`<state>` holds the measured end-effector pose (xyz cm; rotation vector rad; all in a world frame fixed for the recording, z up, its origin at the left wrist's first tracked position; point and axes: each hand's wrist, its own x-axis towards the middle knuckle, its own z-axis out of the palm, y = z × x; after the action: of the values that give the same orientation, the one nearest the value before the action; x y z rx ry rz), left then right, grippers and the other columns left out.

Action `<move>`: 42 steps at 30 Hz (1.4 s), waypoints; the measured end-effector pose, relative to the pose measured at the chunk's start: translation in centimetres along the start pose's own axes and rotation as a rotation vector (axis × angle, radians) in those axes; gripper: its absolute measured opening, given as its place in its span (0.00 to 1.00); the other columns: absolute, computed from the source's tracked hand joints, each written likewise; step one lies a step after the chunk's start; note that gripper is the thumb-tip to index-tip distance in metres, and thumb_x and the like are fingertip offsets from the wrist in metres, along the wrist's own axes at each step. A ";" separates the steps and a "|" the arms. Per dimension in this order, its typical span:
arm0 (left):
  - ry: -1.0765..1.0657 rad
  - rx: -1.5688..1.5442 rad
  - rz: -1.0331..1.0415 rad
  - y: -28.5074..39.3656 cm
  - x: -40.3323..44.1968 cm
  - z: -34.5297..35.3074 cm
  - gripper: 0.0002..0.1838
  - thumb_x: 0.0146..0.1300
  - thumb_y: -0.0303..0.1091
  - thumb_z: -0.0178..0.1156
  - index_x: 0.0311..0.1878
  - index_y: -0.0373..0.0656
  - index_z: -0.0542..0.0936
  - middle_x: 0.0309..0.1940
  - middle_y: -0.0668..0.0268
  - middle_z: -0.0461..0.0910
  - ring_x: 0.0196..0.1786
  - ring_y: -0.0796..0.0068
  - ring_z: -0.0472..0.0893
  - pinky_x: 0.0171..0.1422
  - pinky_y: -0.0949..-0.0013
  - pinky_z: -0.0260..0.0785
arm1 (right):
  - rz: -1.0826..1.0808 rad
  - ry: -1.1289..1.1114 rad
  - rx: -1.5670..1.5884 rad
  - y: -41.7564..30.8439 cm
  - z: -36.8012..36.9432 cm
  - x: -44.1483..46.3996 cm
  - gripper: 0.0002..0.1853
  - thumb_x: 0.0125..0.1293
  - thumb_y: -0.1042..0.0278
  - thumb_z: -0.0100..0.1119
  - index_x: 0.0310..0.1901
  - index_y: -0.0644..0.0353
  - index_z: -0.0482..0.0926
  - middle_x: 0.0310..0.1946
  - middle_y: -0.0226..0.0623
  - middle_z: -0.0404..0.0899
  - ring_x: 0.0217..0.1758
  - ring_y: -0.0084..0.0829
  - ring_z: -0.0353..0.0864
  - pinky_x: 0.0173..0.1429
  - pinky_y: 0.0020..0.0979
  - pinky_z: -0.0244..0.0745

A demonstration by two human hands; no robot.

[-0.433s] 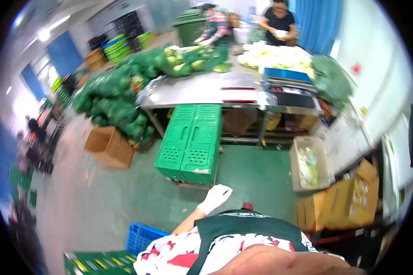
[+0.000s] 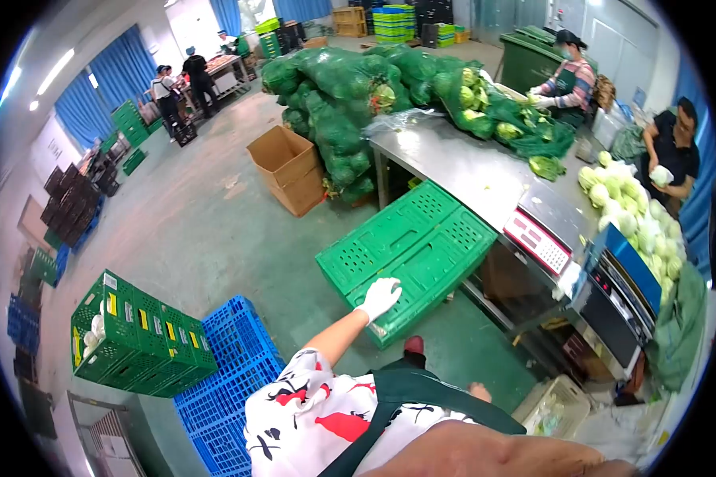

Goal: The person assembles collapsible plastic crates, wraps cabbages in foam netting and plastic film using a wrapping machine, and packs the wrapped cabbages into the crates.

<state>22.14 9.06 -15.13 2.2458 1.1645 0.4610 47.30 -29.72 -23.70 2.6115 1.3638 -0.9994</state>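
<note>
My left hand (image 2: 380, 299), in a white glove, is over the near edge of a green folding crate (image 2: 410, 250), its fingers partly spread and nothing visible in them. Whether it touches the lid or hovers just above it, I cannot tell. The crate is the top one of a stack against the steel table (image 2: 445, 163). A small skin-coloured patch (image 2: 479, 391) beside my apron may be part of my right hand; no fingers can be made out there.
A cardboard box (image 2: 285, 171) and green net sacks of vegetables (image 2: 334, 119) stand beyond the crate. Blue pallets (image 2: 243, 342) and green crates (image 2: 139, 338) lie to the left. A scale (image 2: 537, 240) sits on the table; two people handle vegetables behind it.
My view has turned left, bringing the blue pallets and left-hand crates into fuller sight. My left hand has moved from in front of the green crate to over its near edge.
</note>
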 end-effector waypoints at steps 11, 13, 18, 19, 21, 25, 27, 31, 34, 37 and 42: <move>-0.053 0.495 -0.257 -2.5 18.5 6.4 0.36 0.65 0.48 0.60 0.70 0.36 0.66 0.59 0.55 0.73 0.59 0.57 0.74 0.62 0.56 0.68 | -0.267 -0.153 0.219 -6.8 -18.3 15.0 0.25 0.64 0.47 0.65 0.53 0.59 0.82 0.45 0.49 0.85 0.52 0.49 0.84 0.58 0.43 0.76; 0.048 0.532 -0.197 -3.0 19.0 6.2 0.35 0.64 0.47 0.61 0.69 0.36 0.68 0.56 0.57 0.74 0.57 0.59 0.74 0.59 0.58 0.69 | -0.263 -0.181 0.208 -7.3 -18.7 17.9 0.24 0.65 0.47 0.64 0.52 0.60 0.82 0.41 0.48 0.86 0.49 0.49 0.85 0.56 0.43 0.77; 0.079 0.446 -0.240 -2.5 21.4 7.0 0.31 0.64 0.45 0.61 0.66 0.38 0.71 0.57 0.55 0.73 0.58 0.58 0.75 0.60 0.57 0.70 | -0.546 -0.357 0.075 -10.7 -23.2 25.6 0.24 0.65 0.48 0.63 0.51 0.62 0.82 0.40 0.49 0.86 0.48 0.49 0.86 0.54 0.43 0.78; 0.084 0.343 -0.334 -2.2 21.2 7.1 0.27 0.65 0.45 0.60 0.63 0.39 0.74 0.57 0.54 0.75 0.59 0.56 0.76 0.62 0.54 0.70 | -0.609 -0.392 0.043 -11.2 -23.3 27.1 0.24 0.66 0.48 0.62 0.51 0.62 0.82 0.40 0.49 0.86 0.47 0.49 0.86 0.53 0.43 0.79; -0.076 0.372 -0.400 -3.1 21.2 7.6 0.26 0.65 0.46 0.61 0.60 0.39 0.77 0.55 0.53 0.76 0.58 0.55 0.77 0.63 0.54 0.70 | -0.729 -0.455 0.000 -12.6 -23.8 29.6 0.24 0.66 0.48 0.61 0.50 0.62 0.82 0.40 0.49 0.86 0.47 0.50 0.86 0.53 0.43 0.79; -0.164 0.282 -0.540 -2.4 23.1 7.4 0.26 0.62 0.51 0.63 0.54 0.39 0.80 0.49 0.53 0.80 0.56 0.54 0.80 0.61 0.55 0.72 | -0.915 -0.594 -0.178 -15.4 -26.0 33.7 0.24 0.67 0.47 0.60 0.50 0.61 0.82 0.43 0.49 0.86 0.48 0.50 0.85 0.54 0.44 0.79; -0.165 0.264 -0.550 -1.2 23.9 6.2 0.24 0.60 0.49 0.66 0.50 0.39 0.80 0.45 0.53 0.82 0.51 0.53 0.82 0.58 0.56 0.74 | -0.997 -0.632 -0.259 -16.1 -26.1 34.9 0.22 0.66 0.48 0.60 0.49 0.60 0.83 0.43 0.48 0.86 0.47 0.50 0.85 0.53 0.45 0.79; 0.047 0.310 -0.403 0.5 25.3 -0.2 0.17 0.56 0.42 0.69 0.43 0.43 0.78 0.42 0.55 0.83 0.48 0.55 0.83 0.55 0.56 0.74 | -1.081 -0.631 -0.138 -19.4 -25.9 37.3 0.19 0.66 0.51 0.61 0.47 0.59 0.83 0.42 0.49 0.85 0.47 0.50 0.84 0.53 0.46 0.78; 0.200 0.603 -0.259 0.1 27.0 -5.0 0.14 0.56 0.44 0.69 0.38 0.44 0.80 0.37 0.58 0.79 0.43 0.57 0.80 0.50 0.58 0.69 | -1.155 -0.438 -0.086 -23.8 -25.2 38.7 0.19 0.66 0.53 0.61 0.48 0.59 0.82 0.44 0.49 0.84 0.50 0.51 0.82 0.54 0.46 0.77; 0.370 0.699 -0.359 0.8 29.8 -9.0 0.13 0.56 0.43 0.69 0.37 0.43 0.84 0.39 0.58 0.76 0.39 0.56 0.78 0.44 0.57 0.71 | -1.308 -0.165 -0.057 -27.9 -23.2 40.8 0.20 0.66 0.54 0.60 0.54 0.57 0.80 0.52 0.47 0.81 0.57 0.50 0.76 0.60 0.45 0.73; 0.560 0.470 -0.561 -0.5 31.5 -8.6 0.15 0.61 0.39 0.67 0.47 0.41 0.83 0.41 0.57 0.74 0.43 0.55 0.80 0.46 0.55 0.75 | -1.389 -0.132 -0.222 -31.3 -21.4 43.3 0.23 0.68 0.51 0.59 0.57 0.58 0.78 0.58 0.46 0.76 0.62 0.47 0.71 0.66 0.47 0.66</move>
<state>34.97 38.05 -7.36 2.0550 2.3105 0.6498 52.93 27.54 -22.68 1.1202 2.9865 -0.8627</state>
